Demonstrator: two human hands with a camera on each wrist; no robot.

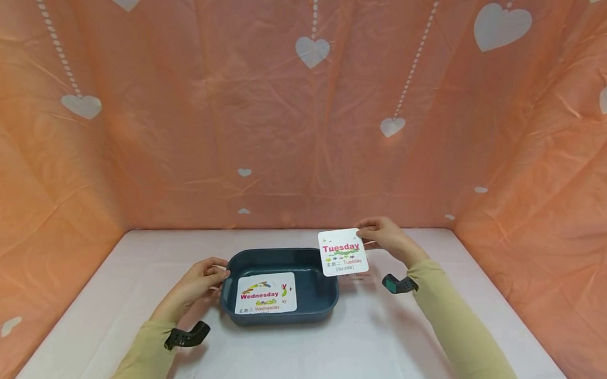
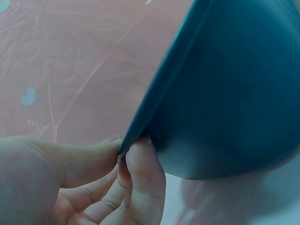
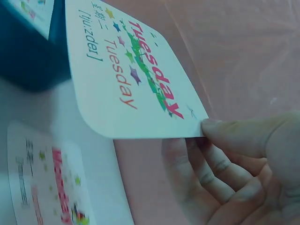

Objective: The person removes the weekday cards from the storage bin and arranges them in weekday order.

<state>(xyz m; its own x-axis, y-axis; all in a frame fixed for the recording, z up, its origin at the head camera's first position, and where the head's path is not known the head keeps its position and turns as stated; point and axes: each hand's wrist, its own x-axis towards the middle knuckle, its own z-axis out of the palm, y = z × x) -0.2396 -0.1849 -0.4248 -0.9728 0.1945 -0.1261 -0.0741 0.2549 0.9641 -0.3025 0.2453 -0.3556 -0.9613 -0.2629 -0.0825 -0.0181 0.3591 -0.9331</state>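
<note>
My right hand [image 1: 388,239] pinches the corner of a white Tuesday flashcard [image 1: 343,260] between thumb and fingers. In the head view the card overlaps the right end of a dark blue tray [image 1: 308,316]. Thumb and fingers of my left hand [image 1: 198,283] pinch the tray's left rim, shown close in the left wrist view. Inside the tray lies a Wednesday flashcard [image 1: 265,302], with part of another card peeking out under it. A Monday flashcard [image 3: 49,183] lies on the table right of the tray, partly hidden behind the Tuesday card in the head view.
A white-covered table [image 1: 269,358] carries the tray and cards. Orange cloth [image 1: 191,137] with white hearts rises behind it and on both sides. A black strap device sits on each wrist, such as the right wristband [image 1: 399,284].
</note>
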